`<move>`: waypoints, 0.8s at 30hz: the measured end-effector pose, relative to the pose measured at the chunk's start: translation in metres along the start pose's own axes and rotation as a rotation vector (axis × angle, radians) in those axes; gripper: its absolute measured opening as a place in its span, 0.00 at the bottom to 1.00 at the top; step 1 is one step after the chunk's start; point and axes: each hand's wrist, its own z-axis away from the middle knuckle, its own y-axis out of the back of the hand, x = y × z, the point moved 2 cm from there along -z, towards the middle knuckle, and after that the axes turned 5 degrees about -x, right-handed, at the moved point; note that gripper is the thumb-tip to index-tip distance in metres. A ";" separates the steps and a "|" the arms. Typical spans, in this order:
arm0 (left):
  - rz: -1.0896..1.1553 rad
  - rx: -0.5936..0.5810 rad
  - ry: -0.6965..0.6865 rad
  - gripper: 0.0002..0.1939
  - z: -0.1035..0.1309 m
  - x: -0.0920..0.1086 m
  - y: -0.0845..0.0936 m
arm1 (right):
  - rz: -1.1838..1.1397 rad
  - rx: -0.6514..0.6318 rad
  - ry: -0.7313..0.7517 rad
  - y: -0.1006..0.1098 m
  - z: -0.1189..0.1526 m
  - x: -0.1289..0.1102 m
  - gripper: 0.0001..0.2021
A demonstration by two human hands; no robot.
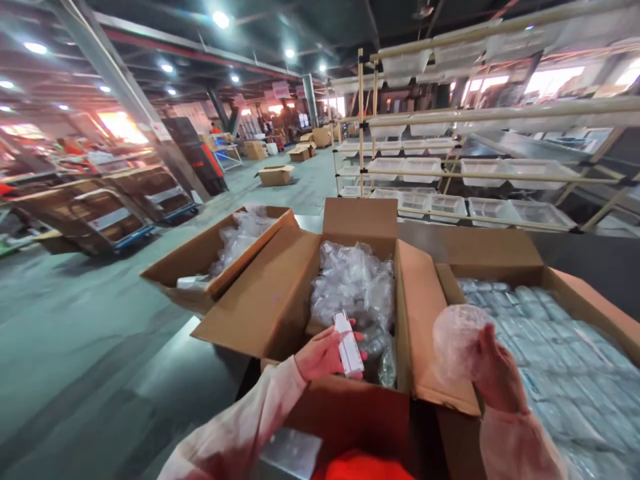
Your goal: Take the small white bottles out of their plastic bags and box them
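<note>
In the head view, the left hand [330, 350] has its fingers partly curled around a small white box [349, 343], holding it above the near part of the middle carton [360, 393]. That open carton contains clear plastic packaging [353, 280]. The right hand [500, 373] pinches a crumpled clear plastic bag [461, 341] between thumb and fingers, its grip nearly closed, over the flap between the middle carton and the right carton [500, 252]. The right carton holds rows of plastic-wrapped packs [570, 360]. On the left, another open carton [180, 263] holds more clear plastic. White bins [423, 168] sit on a rack beyond the cartons.
</note>
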 end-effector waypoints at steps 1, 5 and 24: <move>0.028 0.029 -0.013 0.21 0.003 -0.003 -0.006 | 0.060 -0.003 0.041 -0.004 0.003 -0.004 0.30; -0.041 0.128 -0.066 0.26 0.005 -0.014 -0.026 | 0.387 -0.329 0.231 -0.037 0.023 -0.004 0.12; -0.305 0.156 0.105 0.08 -0.036 -0.041 -0.063 | 0.567 -0.151 0.746 -0.072 0.088 0.024 0.15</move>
